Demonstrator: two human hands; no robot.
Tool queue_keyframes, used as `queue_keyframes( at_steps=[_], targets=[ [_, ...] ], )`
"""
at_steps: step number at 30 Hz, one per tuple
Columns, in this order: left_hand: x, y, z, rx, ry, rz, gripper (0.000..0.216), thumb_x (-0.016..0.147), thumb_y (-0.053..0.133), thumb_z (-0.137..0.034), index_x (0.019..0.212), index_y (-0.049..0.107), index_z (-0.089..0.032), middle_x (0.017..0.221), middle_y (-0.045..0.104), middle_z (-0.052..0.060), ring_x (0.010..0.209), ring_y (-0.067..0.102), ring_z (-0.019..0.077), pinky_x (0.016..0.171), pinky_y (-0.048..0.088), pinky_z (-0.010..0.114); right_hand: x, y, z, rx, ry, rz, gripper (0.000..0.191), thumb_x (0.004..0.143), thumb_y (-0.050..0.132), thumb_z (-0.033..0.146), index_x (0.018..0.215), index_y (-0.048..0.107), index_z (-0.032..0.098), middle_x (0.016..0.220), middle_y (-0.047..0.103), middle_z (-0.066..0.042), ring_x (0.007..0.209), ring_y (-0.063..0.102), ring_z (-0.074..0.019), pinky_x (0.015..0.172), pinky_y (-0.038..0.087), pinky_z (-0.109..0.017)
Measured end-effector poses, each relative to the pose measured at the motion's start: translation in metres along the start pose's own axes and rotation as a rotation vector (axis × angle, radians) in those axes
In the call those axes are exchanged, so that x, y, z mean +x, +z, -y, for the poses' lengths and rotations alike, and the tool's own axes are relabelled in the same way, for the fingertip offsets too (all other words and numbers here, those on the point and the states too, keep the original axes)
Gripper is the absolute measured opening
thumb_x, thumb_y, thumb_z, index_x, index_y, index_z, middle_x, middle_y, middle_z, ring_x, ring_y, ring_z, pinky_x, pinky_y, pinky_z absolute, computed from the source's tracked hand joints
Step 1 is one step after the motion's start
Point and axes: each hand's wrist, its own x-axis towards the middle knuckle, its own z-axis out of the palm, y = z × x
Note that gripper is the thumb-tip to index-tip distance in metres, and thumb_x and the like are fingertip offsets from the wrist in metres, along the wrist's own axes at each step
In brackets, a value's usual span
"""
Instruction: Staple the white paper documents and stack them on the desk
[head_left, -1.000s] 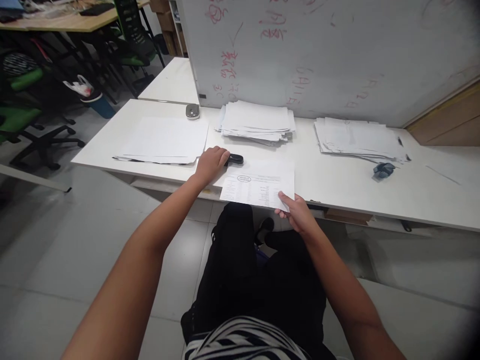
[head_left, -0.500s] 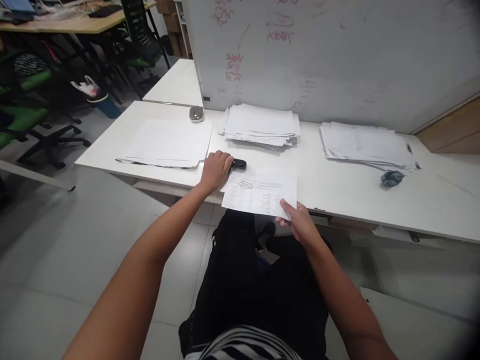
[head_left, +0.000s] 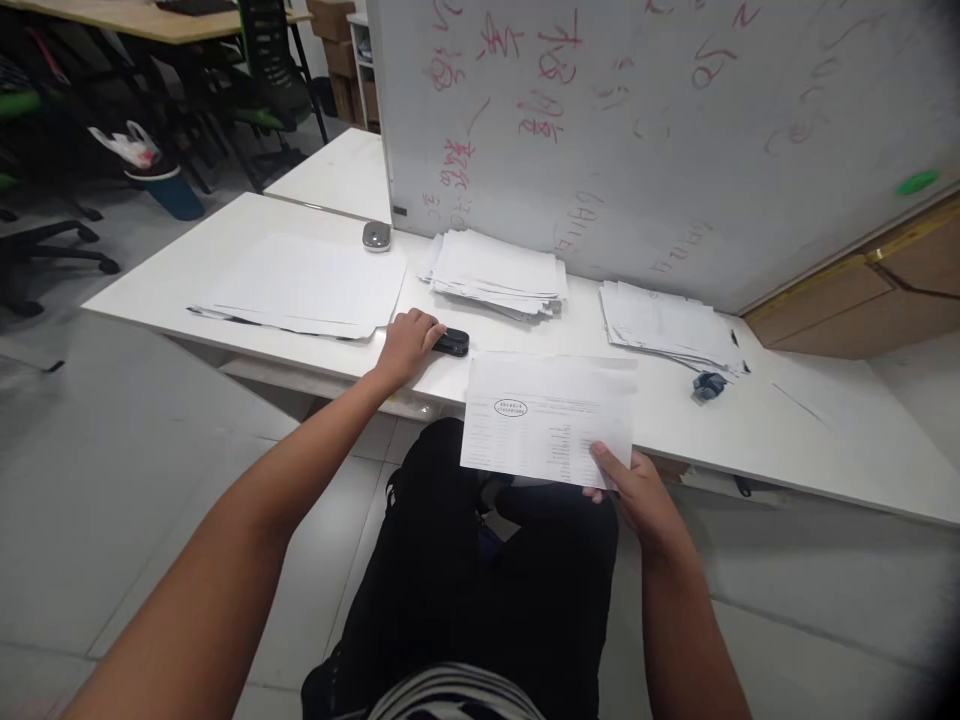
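In the head view, the left hand (head_left: 409, 343) is lying curled over the near end of a small black stapler (head_left: 450, 343) that is resting on the white counter (head_left: 240, 225), fingers closed round it and only its far tip showing. The right hand (head_left: 634, 490) is pinching the near right corner of a printed sheet (head_left: 547, 420), thumb on top and fingers underneath, holding it just off the near edge of the counter, above the lap. The sheet is looking thin, flat and rectangular, with fine lines of print and an oval stamp near its top left.

Judging from how things lie, the work is sitting somewhere in the middle: the stapler is gripped but not yet lifted, and the sheet is not yet lying between its jaws. A flat spread of white paper (head_left: 300, 285) is lying on the left, a thick, untidy stack of sheets (head_left: 495, 272) is sitting at the far middle against the whiteboard (head_left: 675, 130), and a second loose stack (head_left: 667, 325) is lying to the right. A small grey rounded object (head_left: 376, 236) is sitting far left of the middle stack, and a crumpled dark bit (head_left: 709, 384) is lying just by the right stack. The counter is looking smooth and matt; the whiteboard is carrying faded red scribbles.
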Motion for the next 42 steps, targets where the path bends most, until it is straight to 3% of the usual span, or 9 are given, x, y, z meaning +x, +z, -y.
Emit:
queue_keyframes(
  at_steps=[8, 12, 16, 21, 25, 28, 32, 36, 42],
  targets=[
    [0.0, -0.003, -0.003, 0.013, 0.014, 0.024, 0.044, 0.102, 0.027, -0.046, 0.1, 0.063, -0.021, 0.107, 0.063, 0.009, 0.101, 0.051, 0.0249, 0.091, 0.036, 0.04, 0.007, 0.014, -0.002, 0.152, 0.033, 0.042, 0.043, 0.075, 0.076, 0.056, 0.088, 0.065, 0.017, 0.062, 0.065, -0.003, 0.049, 0.056, -0.0152, 0.041, 0.046, -0.027],
    [0.0, -0.002, -0.002, 0.031, 0.024, 0.014, 0.045, 0.102, 0.025, -0.045, 0.098, 0.063, -0.021, 0.102, 0.062, 0.01, 0.096, 0.051, 0.0253, 0.089, 0.036, 0.041, 0.044, 0.027, 0.042, 0.228, -0.127, 0.005, 0.038, 0.077, 0.075, 0.053, 0.088, 0.062, 0.019, 0.068, 0.063, -0.001, 0.049, 0.053, -0.0123, 0.041, 0.045, -0.025],
    [0.002, -0.003, -0.002, 0.043, 0.031, 0.026, 0.044, 0.102, 0.027, -0.044, 0.096, 0.063, -0.02, 0.098, 0.062, 0.01, 0.092, 0.051, 0.0254, 0.086, 0.037, 0.041, 0.126, 0.044, 0.109, 0.183, -0.221, -0.006, 0.033, 0.08, 0.074, 0.047, 0.088, 0.059, 0.018, 0.071, 0.062, -0.002, 0.053, 0.056, -0.0113, 0.042, 0.042, -0.021],
    [0.0, -0.007, -0.006, 0.071, 0.018, 0.019, 0.044, 0.103, 0.024, -0.04, 0.096, 0.062, -0.02, 0.096, 0.061, 0.009, 0.088, 0.05, 0.0245, 0.083, 0.037, 0.04, 0.226, 0.065, 0.162, -0.245, -0.154, -0.215, 0.025, 0.091, 0.057, 0.039, 0.095, 0.058, 0.014, 0.068, 0.063, -0.006, 0.056, 0.061, -0.0166, 0.05, 0.046, -0.026],
    [-0.001, -0.008, -0.009, 0.092, 0.014, 0.006, 0.043, 0.103, 0.024, -0.039, 0.096, 0.062, -0.02, 0.095, 0.061, 0.009, 0.087, 0.051, 0.0246, 0.082, 0.037, 0.039, 0.264, 0.078, 0.153, -0.869, -0.227, -0.484, 0.042, 0.087, 0.061, 0.038, 0.114, 0.058, 0.005, 0.099, 0.067, -0.024, 0.096, 0.065, -0.0347, 0.085, 0.05, -0.048],
    [-0.001, -0.009, -0.01, 0.094, 0.014, 0.014, 0.043, 0.103, 0.025, -0.039, 0.095, 0.062, -0.02, 0.096, 0.062, 0.009, 0.086, 0.051, 0.0244, 0.081, 0.038, 0.039, 0.273, 0.078, 0.133, -1.018, -0.294, -0.555, 0.062, 0.087, 0.06, 0.047, 0.129, 0.049, 0.003, 0.116, 0.06, -0.029, 0.112, 0.057, -0.0413, 0.095, 0.042, -0.058],
    [-0.001, -0.009, -0.009, 0.081, 0.021, 0.02, 0.043, 0.103, 0.024, -0.039, 0.094, 0.061, -0.021, 0.094, 0.061, 0.009, 0.086, 0.051, 0.0242, 0.082, 0.038, 0.039, 0.272, 0.056, 0.109, -0.983, -0.396, -0.661, 0.068, 0.09, 0.046, 0.061, 0.134, 0.046, 0.009, 0.135, 0.048, -0.029, 0.123, 0.048, -0.0413, 0.099, 0.037, -0.063],
    [0.001, -0.009, -0.008, 0.084, 0.035, 0.017, 0.042, 0.102, 0.023, -0.039, 0.094, 0.061, -0.021, 0.093, 0.061, 0.009, 0.087, 0.051, 0.0251, 0.083, 0.038, 0.041, 0.26, 0.004, 0.086, -0.929, -0.405, -0.773, 0.058, 0.097, 0.028, 0.052, 0.14, 0.043, 0.016, 0.15, 0.035, -0.023, 0.135, 0.037, -0.0368, 0.103, 0.034, -0.062],
    [0.003, -0.012, -0.011, 0.068, 0.031, 0.044, 0.042, 0.101, 0.022, -0.039, 0.088, 0.058, -0.023, 0.091, 0.061, 0.01, 0.084, 0.05, 0.0253, 0.08, 0.039, 0.042, 0.247, -0.081, 0.043, -0.99, -0.237, -0.756, 0.066, 0.09, 0.044, 0.051, 0.147, 0.038, 0.018, 0.158, 0.028, -0.02, 0.147, 0.018, -0.0353, 0.112, 0.014, -0.069]
  ],
)
